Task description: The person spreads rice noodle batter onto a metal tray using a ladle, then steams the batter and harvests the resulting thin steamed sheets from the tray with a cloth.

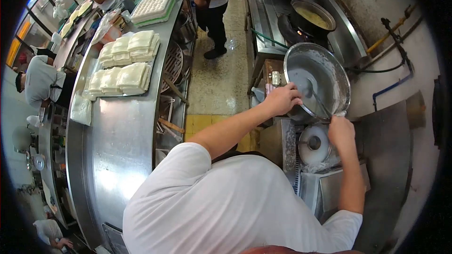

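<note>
A large metal bowl stands in front of me, its inner wall streaked with whitish residue. Inside it lies a long-handled ladle, the handle slanting toward the near rim. My left hand has its fingers curled at the bowl's left rim. At the near right rim my right hand is closed, close to the end of the ladle's handle. A small white bit, perhaps cloth, shows by its fingers. What lies inside the right fist is partly hidden. Just below the bowl is a round whitish container with a ring-shaped top.
Beyond the bowl, a dark wok with yellowish contents sits on the stove, a flame beside it. Stacks of pale dough sheets and a tray of white pieces cover the left steel counter. A co-worker stands in the aisle.
</note>
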A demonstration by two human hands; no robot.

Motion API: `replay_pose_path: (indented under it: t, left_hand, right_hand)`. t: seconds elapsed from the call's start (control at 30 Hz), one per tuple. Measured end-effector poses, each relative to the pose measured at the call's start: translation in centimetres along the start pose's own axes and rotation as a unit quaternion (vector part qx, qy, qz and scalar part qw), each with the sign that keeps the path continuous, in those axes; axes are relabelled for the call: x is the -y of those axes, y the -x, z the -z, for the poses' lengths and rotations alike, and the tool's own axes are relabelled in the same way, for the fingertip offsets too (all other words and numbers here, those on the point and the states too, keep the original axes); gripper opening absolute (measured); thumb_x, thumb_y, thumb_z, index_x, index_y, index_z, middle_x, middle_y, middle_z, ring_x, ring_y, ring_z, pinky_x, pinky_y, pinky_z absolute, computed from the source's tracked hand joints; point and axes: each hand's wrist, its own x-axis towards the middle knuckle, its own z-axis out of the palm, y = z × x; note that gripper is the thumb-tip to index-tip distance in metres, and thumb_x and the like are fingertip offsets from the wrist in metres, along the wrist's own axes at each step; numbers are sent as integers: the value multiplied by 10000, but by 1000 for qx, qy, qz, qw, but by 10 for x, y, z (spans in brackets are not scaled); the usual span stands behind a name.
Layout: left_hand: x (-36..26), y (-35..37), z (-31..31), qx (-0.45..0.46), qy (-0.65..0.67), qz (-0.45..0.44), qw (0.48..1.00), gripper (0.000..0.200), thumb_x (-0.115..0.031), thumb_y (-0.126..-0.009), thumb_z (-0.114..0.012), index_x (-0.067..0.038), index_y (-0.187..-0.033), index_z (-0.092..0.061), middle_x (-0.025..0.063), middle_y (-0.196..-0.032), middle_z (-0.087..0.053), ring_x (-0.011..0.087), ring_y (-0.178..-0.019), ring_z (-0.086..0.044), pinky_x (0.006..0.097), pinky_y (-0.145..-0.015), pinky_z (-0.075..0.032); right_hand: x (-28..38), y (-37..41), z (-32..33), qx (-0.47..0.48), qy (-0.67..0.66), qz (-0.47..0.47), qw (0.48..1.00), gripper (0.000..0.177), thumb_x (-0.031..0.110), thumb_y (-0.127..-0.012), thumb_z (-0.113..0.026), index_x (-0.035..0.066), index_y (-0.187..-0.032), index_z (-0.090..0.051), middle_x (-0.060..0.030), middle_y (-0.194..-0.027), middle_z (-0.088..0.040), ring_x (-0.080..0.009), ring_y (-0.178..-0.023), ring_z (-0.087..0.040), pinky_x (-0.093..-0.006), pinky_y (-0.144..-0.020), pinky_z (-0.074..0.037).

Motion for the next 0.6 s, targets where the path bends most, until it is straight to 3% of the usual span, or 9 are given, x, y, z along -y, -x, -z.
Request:
replay_pose_path:
  t: [0.23,0.4,0.5,0.6]
  left_hand:
    - [-6,1,4,9,-15,14,1000,247,-345,-944,-651,-145,-1067,-730,54,-1154,-608,305,-991,-659,488,-846,-465]
    - [-2,1,0,-1,13,11,1000,253,-325,-939,-658,-117,-1064,-728,68,-1158,-612,323,-987,-656,469,-845,-484]
    - [-2,1,0,-27,1,-11,1000,244,-309,-923,-669,-93,-1019,-733,110,-1091,-616,346,-934,-662,457,-821,-521]
    - [-4,0,2,-22,-2,-13,1000,244,-302,-920,-673,-86,-1019,-731,111,-1092,-615,349,-928,-660,459,-816,-520]
  right_hand:
    - [-13,20,68,24,-57,27,998,224,134,-838,-695,-23,-996,-712,-259,-955,-688,-421,-983,-662,-486,-878,-530]
    - [10,12,34,14,-105,47,993,214,158,-863,-670,-27,-966,-697,-256,-970,-690,-431,-952,-660,-514,-861,-523]
    - [17,7,7,-12,-56,-19,998,206,167,-890,-641,-4,-1000,-674,-231,-989,-702,-414,-964,-681,-503,-853,-536]
    - [-2,2,1,-7,-41,-24,999,212,172,-890,-644,-10,-991,-683,-234,-984,-698,-413,-966,-681,-500,-860,-536]
